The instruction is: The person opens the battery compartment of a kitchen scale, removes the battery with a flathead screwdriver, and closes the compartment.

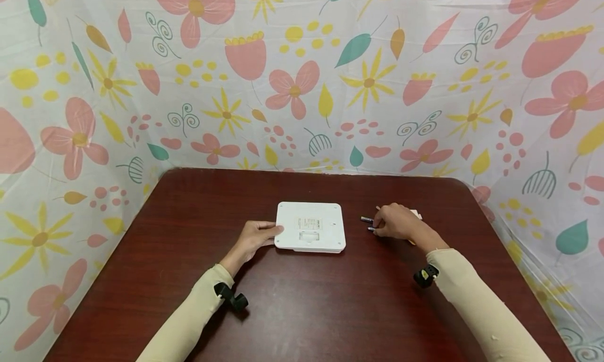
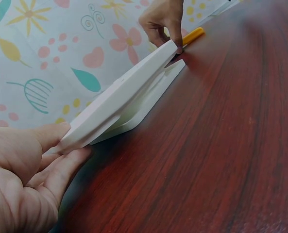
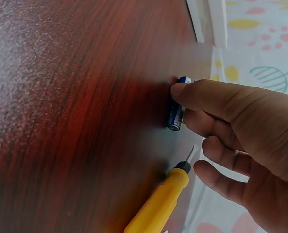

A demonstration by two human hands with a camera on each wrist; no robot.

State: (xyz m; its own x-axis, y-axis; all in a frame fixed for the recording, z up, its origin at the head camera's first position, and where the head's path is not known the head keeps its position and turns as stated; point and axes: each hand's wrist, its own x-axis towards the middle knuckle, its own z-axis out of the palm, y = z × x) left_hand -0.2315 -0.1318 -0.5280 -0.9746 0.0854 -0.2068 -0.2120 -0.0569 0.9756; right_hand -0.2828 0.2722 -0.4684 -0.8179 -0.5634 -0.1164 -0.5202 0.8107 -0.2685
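Observation:
A flat white device like a kitchen scale [image 1: 330, 223] lies with its underside up, showing a label, small feet and an uncovered battery compartment [image 1: 309, 236]. My left hand [image 1: 253, 240] pinches its left edge, thumb on top and fingers below; in the left wrist view the scale [image 2: 119, 99] is tilted. Right of it, my right hand [image 1: 400, 223] reaches down to the table. In the right wrist view its thumb and forefinger pinch a blue battery [image 3: 175, 119], while the other fingers curl loosely. Another battery [image 1: 366, 219] lies close by in the head view.
A yellow-handled screwdriver [image 3: 158, 201] lies beside the right hand, mostly hidden under it in the head view. A small white piece [image 1: 416, 214] shows behind that hand. The dark red wooden table [image 1: 212, 194] meets a floral curtain [image 1: 292, 131] at its far edge.

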